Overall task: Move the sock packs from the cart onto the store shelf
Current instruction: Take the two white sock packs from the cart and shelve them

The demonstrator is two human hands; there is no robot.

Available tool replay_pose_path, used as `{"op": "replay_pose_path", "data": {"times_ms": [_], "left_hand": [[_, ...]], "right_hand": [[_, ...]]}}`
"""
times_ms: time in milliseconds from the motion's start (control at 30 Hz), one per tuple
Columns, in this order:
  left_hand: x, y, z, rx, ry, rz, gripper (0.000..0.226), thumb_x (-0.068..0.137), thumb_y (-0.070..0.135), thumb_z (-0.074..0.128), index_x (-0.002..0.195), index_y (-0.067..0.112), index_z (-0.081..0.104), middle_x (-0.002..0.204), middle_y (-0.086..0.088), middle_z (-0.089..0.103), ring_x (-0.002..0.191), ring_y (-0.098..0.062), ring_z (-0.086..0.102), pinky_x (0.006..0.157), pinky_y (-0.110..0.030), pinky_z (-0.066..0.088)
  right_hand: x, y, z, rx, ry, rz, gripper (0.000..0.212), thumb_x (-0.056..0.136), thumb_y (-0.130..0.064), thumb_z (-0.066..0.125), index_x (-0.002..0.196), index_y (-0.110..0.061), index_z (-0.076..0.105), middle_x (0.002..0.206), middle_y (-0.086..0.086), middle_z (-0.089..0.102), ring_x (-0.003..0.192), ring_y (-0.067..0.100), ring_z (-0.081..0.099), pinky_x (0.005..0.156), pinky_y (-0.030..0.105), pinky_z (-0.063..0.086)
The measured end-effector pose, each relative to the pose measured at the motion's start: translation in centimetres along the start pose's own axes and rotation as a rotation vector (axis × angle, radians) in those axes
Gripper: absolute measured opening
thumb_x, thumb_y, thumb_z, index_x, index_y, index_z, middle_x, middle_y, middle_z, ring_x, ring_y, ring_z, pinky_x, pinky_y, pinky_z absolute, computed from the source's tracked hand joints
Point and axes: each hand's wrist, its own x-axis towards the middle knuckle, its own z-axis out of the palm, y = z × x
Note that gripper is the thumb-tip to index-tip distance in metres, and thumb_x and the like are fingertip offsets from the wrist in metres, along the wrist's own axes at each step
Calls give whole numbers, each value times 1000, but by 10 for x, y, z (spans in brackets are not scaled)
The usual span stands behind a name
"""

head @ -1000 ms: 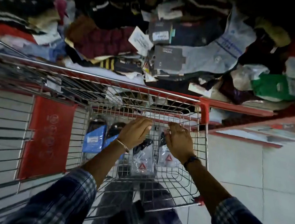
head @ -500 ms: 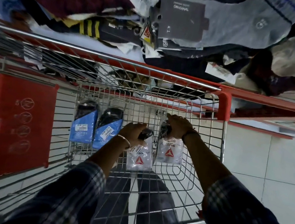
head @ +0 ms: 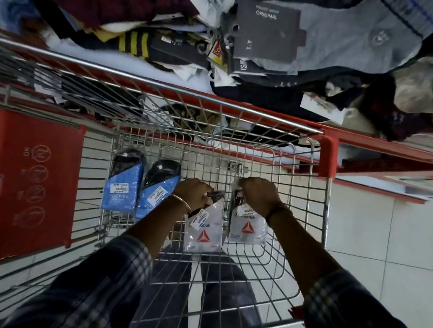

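Inside the wire cart (head: pixel 275 251) my left hand (head: pixel 193 193) grips the top of a clear sock pack with a red triangle logo (head: pixel 205 230). My right hand (head: pixel 257 195) grips the top of a second clear pack with the same logo (head: pixel 247 228), just to the right. Both packs hang down from my fingers near the cart floor. Two blue-sleeved sock packs (head: pixel 124 185) (head: pixel 157 189) lie side by side at the left of the basket. The store shelf (head: pixel 400 149) with its red edge runs beyond the cart, heaped with socks and clothes.
The cart's top rail (head: pixel 165 83) and red corner (head: pixel 327 155) stand between my hands and the shelf. A red child-seat flap (head: pixel 28 191) covers the cart's left side. Pale floor tiles (head: pixel 390 237) lie to the right. A grey sock with a dark card (head: pixel 332 39) tops the pile.
My hands have closed on the tops of the two clear packs and lifted them slightly. My head has dipped closer to the cart, so the shelf fills less of the view.
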Motion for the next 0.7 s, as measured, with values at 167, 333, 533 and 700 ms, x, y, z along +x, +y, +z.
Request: {"op": "replay_pose_path", "data": {"times_ms": [167, 333, 533, 700], "left_hand": [[-24, 12, -20, 191, 64, 14, 35, 91, 27, 50, 125, 21, 55, 112, -14, 66, 103, -31, 60, 81, -35, 48], [-57, 29, -60, 302, 206, 14, 46, 92, 25, 51, 137, 23, 39, 126, -9, 59, 104, -33, 60, 80, -40, 51], [-102, 47, -116, 312, 399, 53, 57, 91, 19, 53, 143, 24, 30, 141, -3, 48, 108, -28, 60, 78, -37, 54], [-145, 72, -167, 358, 639, 134, 57, 88, 11, 54, 141, 21, 35, 147, 6, 38, 129, -16, 44, 89, -32, 50]], "right_hand": [[-27, -17, -11, 45, 107, -40, 33, 91, -21, 57, 124, -17, 55, 125, 6, 60, 113, 26, 57, 90, 36, 50], [-61, -37, -58, 21, 316, 0, 39, 87, -6, 55, 126, -9, 56, 129, 13, 58, 114, 34, 56, 88, 40, 49], [-104, -57, -122, -65, 505, 17, 48, 51, 8, 79, 95, -8, 72, 80, 13, 74, 65, 31, 71, 45, 28, 55], [-140, -65, -177, -171, 769, 5, 55, 33, 4, 81, 85, -15, 76, 74, 5, 76, 61, 22, 72, 46, 22, 54]]}}
